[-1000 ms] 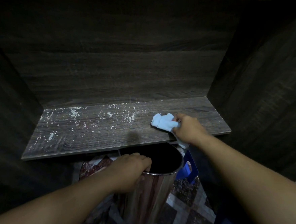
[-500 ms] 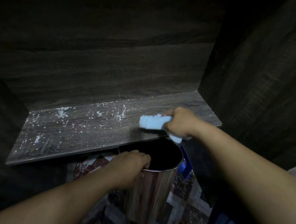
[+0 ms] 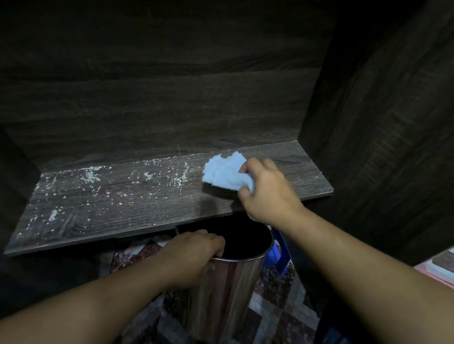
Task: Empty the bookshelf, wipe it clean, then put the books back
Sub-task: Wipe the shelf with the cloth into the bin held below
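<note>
A dark wood shelf board (image 3: pixel 131 208) holds no books and is speckled with white crumbs and dust on its left and middle. My right hand (image 3: pixel 267 193) grips a pale blue cloth (image 3: pixel 224 173) that lies on the right part of the board, near the back. My left hand (image 3: pixel 194 257) holds the rim of a shiny metal bin (image 3: pixel 223 293) just below the shelf's front edge, its dark mouth under the board. No books are in view.
The shelf's dark back panel (image 3: pixel 161 95) and right side wall (image 3: pixel 383 123) close in the compartment. A blue object (image 3: pixel 276 254) sits behind the bin. A patterned floor mat (image 3: pixel 273 319) lies underneath.
My right hand has carried the cloth from the shelf's front edge back toward the rear of the board. My left hand has kept its hold on the bin's rim.
</note>
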A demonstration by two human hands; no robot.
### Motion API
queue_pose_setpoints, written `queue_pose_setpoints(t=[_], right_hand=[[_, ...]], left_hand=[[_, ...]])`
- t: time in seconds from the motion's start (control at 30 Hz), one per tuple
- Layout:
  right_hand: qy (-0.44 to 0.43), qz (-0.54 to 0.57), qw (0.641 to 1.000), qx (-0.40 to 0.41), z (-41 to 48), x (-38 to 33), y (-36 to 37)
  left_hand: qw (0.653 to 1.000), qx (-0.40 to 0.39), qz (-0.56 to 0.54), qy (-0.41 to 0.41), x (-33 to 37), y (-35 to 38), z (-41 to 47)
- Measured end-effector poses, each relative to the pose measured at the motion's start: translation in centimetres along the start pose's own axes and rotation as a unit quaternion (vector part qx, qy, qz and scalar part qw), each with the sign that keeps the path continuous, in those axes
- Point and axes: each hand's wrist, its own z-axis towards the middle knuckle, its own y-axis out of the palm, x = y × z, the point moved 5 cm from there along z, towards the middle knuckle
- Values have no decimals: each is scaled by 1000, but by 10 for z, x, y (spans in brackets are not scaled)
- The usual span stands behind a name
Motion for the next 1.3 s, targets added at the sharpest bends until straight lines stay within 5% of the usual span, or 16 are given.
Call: queue_pose_setpoints(t=[0.17, 0.5, 0.7, 0.9, 1.1, 1.3], right_hand=[[46, -56, 983, -171, -4, 15, 30], [103, 5, 993, 58, 33, 67, -18], [124, -198, 962, 140, 48, 129, -29], [155, -131, 979, 5, 65, 172, 8], [209, -33, 977, -29, 76, 171, 14], [132, 26, 989, -64, 67, 122, 45]], left_hand=[[1000, 4, -9, 0, 1, -1, -1], [1000, 9, -16, 13, 17, -12, 21], [999, 14, -18, 23, 30, -8, 40], [999, 25, -15, 30, 32, -4, 46], [999, 31, -16, 17, 28, -5, 41], [1000, 25, -4, 14, 30, -9, 38]])
